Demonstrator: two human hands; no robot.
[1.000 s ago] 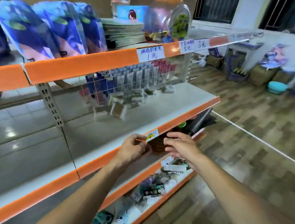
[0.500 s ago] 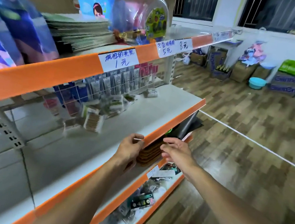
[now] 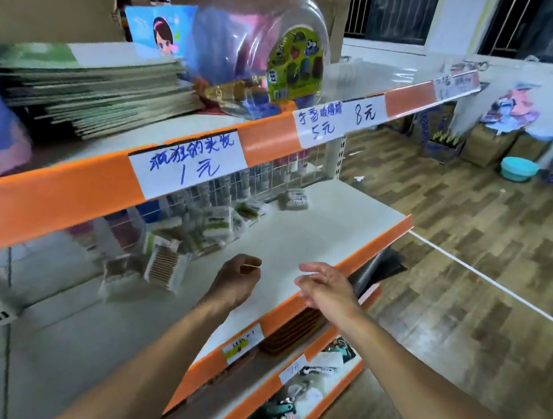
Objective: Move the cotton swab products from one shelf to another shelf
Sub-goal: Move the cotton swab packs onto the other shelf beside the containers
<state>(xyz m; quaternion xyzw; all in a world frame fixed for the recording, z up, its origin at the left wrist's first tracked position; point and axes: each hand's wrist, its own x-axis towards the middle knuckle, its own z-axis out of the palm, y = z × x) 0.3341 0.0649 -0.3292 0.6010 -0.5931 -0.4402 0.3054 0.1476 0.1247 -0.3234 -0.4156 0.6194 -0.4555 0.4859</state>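
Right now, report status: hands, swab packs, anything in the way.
Left hand pinches a single swab; right hand open, empty. Swab packs lie at the back of the middle shelf. Nothing between hands and packs.

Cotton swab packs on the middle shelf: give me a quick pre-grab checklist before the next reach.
1. Cotton swab packs in view on the middle shelf: ok.
2. Right hand open, holding nothing: ok.
3. Left hand free: cannot tell; its fingers are curled, a thin pale sliver shows at them.
4. Way from the hands to the packs unblocked: ok, bare shelf between.
5. Packs standing tidily: not ok, they lean and lie jumbled against the wire grid.
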